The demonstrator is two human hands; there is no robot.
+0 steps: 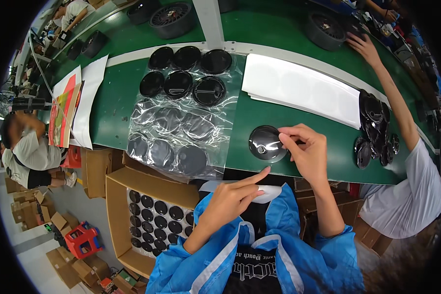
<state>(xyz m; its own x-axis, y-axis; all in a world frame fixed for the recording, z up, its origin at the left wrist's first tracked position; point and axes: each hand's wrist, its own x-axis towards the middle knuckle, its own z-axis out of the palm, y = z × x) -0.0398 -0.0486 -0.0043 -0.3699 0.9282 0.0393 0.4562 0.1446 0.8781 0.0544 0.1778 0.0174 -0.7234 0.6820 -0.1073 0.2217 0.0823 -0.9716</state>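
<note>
A glossy black round cap (264, 139) lies on the green table in front of me, with a clear film edge showing at its lower right. My right hand (306, 149) pinches that rim between thumb and forefinger. Lower and nearer my body, my left hand (232, 198) has its forefinger stretched toward the table edge. Its thumb and other fingers close on a white piece (269, 193), apparently paper, partly hidden by the hand. Left of the cap, several black round caps (179, 84) lie in rows with clear plastic sheeting (220, 132) over the nearer ones.
White sticker sheets (299, 88) lie behind the cap. A pile of wrapped black parts (375, 122) sits at right. An open cardboard box (115, 215) of black caps stands below the table at left. A co-worker's hand (362, 46) reaches near a black wheel (326, 29).
</note>
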